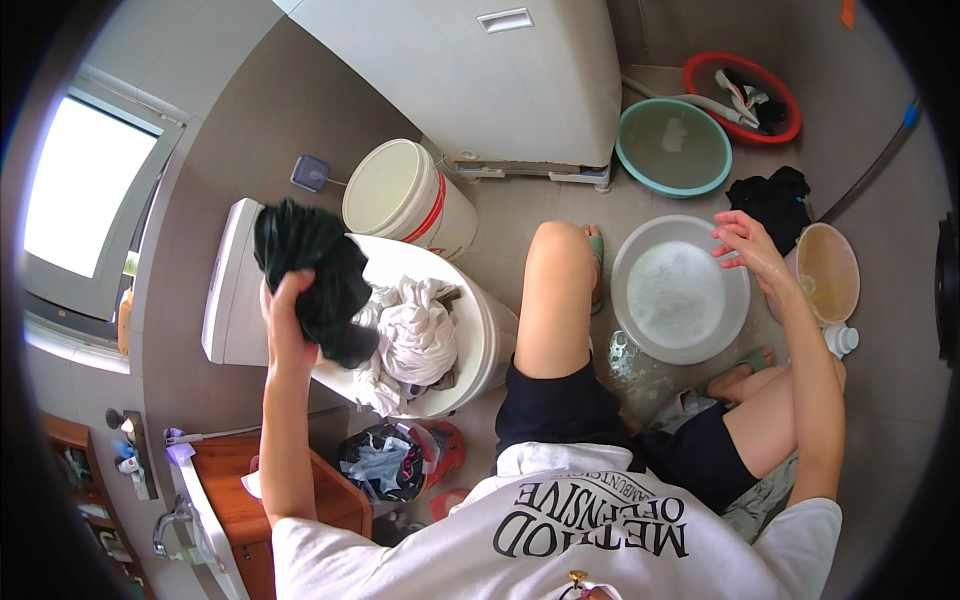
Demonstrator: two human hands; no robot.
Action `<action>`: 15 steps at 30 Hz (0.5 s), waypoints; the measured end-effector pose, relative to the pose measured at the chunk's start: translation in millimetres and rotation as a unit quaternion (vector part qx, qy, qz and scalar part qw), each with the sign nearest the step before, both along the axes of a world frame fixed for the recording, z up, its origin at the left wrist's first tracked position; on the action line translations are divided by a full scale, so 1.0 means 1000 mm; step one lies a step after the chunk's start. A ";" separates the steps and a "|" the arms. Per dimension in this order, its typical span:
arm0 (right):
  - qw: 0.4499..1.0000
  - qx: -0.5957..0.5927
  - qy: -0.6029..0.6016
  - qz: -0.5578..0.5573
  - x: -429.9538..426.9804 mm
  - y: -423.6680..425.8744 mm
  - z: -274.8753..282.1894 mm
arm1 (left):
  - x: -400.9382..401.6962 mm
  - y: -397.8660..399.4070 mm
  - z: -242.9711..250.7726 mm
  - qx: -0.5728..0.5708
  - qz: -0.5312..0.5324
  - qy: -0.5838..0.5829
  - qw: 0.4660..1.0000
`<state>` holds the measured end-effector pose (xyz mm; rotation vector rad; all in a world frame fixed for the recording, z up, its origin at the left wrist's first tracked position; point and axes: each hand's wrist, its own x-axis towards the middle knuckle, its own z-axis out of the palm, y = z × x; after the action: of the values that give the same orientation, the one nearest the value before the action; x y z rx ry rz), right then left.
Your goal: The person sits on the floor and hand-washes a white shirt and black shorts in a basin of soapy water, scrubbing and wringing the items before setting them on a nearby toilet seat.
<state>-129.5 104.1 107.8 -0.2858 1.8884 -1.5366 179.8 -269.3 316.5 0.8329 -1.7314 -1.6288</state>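
My left hand (289,319) grips a bunched black cloth (319,277), held up at the left over the edge of a white tub. White wrung cloths (416,330) lie in that tub (480,352). My right hand (742,247) is raised with its fingers apart and slightly bent, holding nothing, over the right rim of a grey-white basin (626,315). Suds (675,292) cover the water in the basin. Close to this hand, a pile of black cloth (769,199) lies on the floor by the wall.
A teal basin of water (675,191), a red basin (795,127) with cloths and a grey hose stand at the back right. A lidded white bucket (457,217) is beside the tub. A yellowish bucket (844,262) and white bottle (844,340) stand right. Suds wet the floor (645,375).
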 end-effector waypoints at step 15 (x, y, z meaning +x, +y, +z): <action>0.997 0.076 0.020 0.021 0.000 0.006 -0.016 | 0.059 -0.088 -0.092 -0.215 0.018 -0.456 0.863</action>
<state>-129.7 110.6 92.2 -0.2887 2.0060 -1.3607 239.3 -356.9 224.5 1.5225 -2.5394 -0.7377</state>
